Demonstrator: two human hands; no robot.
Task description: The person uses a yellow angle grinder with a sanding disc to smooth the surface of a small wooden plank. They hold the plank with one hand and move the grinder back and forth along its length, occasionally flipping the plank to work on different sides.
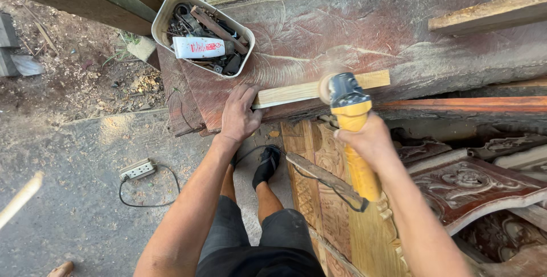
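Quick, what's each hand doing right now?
Left hand: open, pressing flat on the pale wood strip.
Right hand: closed around the yellow angle grinder.

left hand (239, 113): arm reaches up from lower left, elbow slightly bent, forearm bare. palm down, fingers spread and flat, pressing rather than gripping, thumb out to the right side, wrist roughly straight. right hand (369, 138): arm comes in from lower right, forearm bare, angled up and to the left. fingers wrapped tight in a closed fist grip, knuckles facing the camera, wrist bent a little downward. hands sit well apart, left ahead and to the left of right. both legs visible below, dark shorts, one foot in a dark sock.
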